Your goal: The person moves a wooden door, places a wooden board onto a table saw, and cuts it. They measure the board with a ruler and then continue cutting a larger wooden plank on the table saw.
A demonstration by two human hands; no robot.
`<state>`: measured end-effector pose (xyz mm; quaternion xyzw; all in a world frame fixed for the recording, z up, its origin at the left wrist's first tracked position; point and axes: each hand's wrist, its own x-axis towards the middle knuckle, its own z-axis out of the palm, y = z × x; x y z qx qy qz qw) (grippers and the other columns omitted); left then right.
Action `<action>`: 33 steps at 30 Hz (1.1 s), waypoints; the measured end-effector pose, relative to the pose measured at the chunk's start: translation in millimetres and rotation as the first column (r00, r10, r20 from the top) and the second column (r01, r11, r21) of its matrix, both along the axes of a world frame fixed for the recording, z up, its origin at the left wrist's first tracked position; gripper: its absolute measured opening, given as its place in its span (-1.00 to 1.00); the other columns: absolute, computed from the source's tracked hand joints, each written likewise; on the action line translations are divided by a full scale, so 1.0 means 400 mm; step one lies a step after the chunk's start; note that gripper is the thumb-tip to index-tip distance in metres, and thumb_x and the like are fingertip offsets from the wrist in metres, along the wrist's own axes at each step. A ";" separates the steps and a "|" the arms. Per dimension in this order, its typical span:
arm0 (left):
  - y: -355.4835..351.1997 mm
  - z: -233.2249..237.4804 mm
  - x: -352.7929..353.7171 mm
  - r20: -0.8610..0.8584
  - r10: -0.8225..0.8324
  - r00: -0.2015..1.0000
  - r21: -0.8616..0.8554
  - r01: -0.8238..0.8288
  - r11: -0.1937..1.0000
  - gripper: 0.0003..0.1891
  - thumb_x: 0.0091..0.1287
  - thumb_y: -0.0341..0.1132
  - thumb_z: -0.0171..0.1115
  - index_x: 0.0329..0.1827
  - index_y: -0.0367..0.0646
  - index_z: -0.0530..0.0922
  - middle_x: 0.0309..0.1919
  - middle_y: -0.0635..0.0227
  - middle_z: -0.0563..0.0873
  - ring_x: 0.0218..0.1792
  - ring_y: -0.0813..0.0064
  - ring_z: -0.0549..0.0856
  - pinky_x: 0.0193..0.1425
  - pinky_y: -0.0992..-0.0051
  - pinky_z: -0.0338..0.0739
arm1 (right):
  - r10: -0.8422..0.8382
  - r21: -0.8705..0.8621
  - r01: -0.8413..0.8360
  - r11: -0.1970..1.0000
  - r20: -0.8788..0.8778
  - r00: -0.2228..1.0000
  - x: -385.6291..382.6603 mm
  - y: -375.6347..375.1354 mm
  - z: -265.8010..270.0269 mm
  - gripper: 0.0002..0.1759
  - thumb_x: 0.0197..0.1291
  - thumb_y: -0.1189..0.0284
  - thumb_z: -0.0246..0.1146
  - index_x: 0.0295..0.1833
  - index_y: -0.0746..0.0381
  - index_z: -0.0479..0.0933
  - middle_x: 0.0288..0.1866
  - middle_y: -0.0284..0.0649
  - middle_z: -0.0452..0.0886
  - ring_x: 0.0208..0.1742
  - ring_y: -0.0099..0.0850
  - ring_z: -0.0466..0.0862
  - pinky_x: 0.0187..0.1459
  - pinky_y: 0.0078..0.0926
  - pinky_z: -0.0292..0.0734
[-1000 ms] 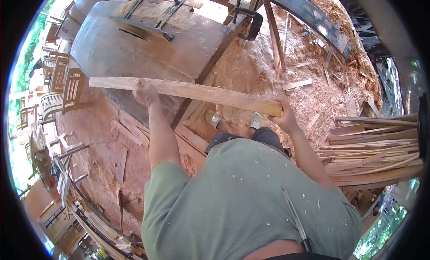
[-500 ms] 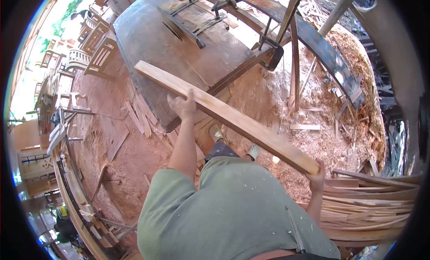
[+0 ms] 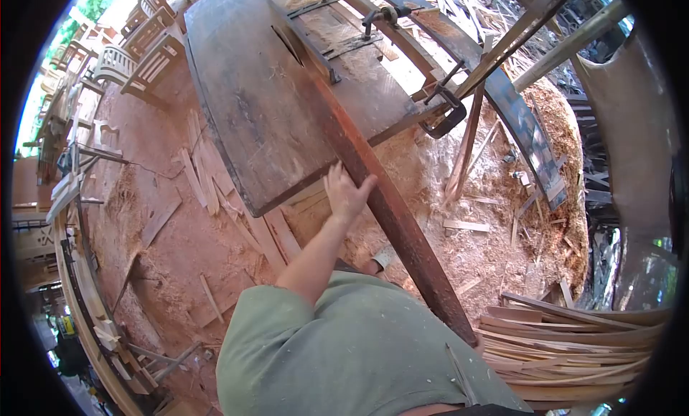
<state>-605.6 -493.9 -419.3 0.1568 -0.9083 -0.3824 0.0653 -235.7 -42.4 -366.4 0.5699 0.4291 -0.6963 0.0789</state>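
Note:
A long wooden beam (image 3: 380,194), its dark reddish-brown face turned up, slants from the machine table toward my right side. My left hand (image 3: 347,194) lies against the beam's left edge near mid-length, fingers stretched and spread, thumb resting on the wood. At the beam's near end my right hand (image 3: 479,342) is mostly hidden; only a bit of its closed fingers shows. The far end reaches over the metal-topped table (image 3: 251,129), beside a slot and a straight fence (image 3: 312,50).
A black clamp (image 3: 448,115) grips the table's right edge. Thin wood strips (image 3: 567,344) are stacked at lower right. Offcuts (image 3: 197,176) and sawdust cover the floor. Wooden chairs (image 3: 136,72) stand at upper left, and a curved blue-grey board (image 3: 524,122) leans at right.
The beam has turned from its pale face to its dark face and swung to point more toward the table's slot. My left hand has moved right and down, its fingers now spread.

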 end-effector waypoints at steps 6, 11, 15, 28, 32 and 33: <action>-0.084 -0.037 -0.208 0.252 0.073 0.965 -0.051 -0.063 0.997 -0.21 0.57 0.12 -0.38 0.34 -0.56 0.42 0.62 0.01 0.09 0.63 0.01 -0.01 0.64 -0.11 -0.28 | -0.041 0.039 0.047 0.998 -0.154 0.987 -0.059 -0.048 -0.087 -0.45 0.41 0.06 0.01 0.16 0.31 0.52 0.14 0.00 0.67 0.10 -0.09 0.71 0.19 -0.03 0.63; -0.110 -0.025 -0.249 0.360 0.023 0.933 -0.081 0.006 0.997 -0.22 0.59 0.08 -0.47 0.34 -0.54 0.44 0.64 0.06 0.02 0.64 0.06 -0.06 0.63 -0.15 -0.31 | -0.208 0.032 0.213 0.977 -0.115 0.971 -0.091 -0.066 -0.106 -0.47 0.45 0.09 -0.01 0.19 0.33 0.49 0.15 0.00 0.67 0.11 -0.10 0.71 0.21 -0.04 0.62; -0.110 -0.021 -0.253 0.373 0.030 0.927 -0.048 -0.013 0.999 -0.23 0.59 0.07 -0.46 0.32 -0.55 0.46 0.64 0.04 0.00 0.65 0.07 -0.07 0.63 -0.16 -0.32 | -0.158 0.001 0.159 0.987 -0.119 0.980 -0.098 -0.083 -0.086 -0.48 0.45 0.08 0.00 0.17 0.32 0.50 0.13 -0.01 0.67 0.11 -0.11 0.71 0.21 -0.04 0.62; -0.158 0.003 -0.310 0.443 0.005 0.897 -0.033 0.010 0.999 -0.25 0.61 0.05 -0.48 0.37 -0.51 0.41 0.66 0.12 -0.07 0.66 0.15 -0.11 0.63 -0.14 -0.31 | -0.178 -0.085 0.167 0.982 -0.139 0.974 -0.134 -0.103 -0.110 -0.46 0.44 0.05 0.00 0.18 0.29 0.51 0.13 -0.03 0.68 0.11 -0.12 0.71 0.21 -0.05 0.61; -0.175 0.005 -0.328 0.515 -0.030 0.856 -0.038 0.059 0.998 -0.24 0.61 0.07 -0.51 0.39 -0.48 0.41 0.67 0.15 -0.09 0.66 0.17 -0.11 0.63 -0.14 -0.30 | -0.179 -0.136 0.160 0.978 -0.137 0.974 -0.156 -0.115 -0.104 -0.44 0.44 0.04 -0.01 0.22 0.29 0.50 0.15 -0.01 0.67 0.14 -0.09 0.69 0.25 -0.03 0.58; -0.179 0.006 -0.332 0.515 -0.027 0.857 -0.039 0.055 0.998 -0.24 0.61 0.07 -0.51 0.39 -0.48 0.41 0.67 0.15 -0.09 0.66 0.17 -0.11 0.63 -0.14 -0.30 | -0.175 -0.137 0.157 0.978 -0.138 0.975 -0.164 -0.119 -0.099 -0.44 0.44 0.04 -0.01 0.22 0.29 0.50 0.15 -0.01 0.67 0.14 -0.09 0.69 0.25 -0.03 0.58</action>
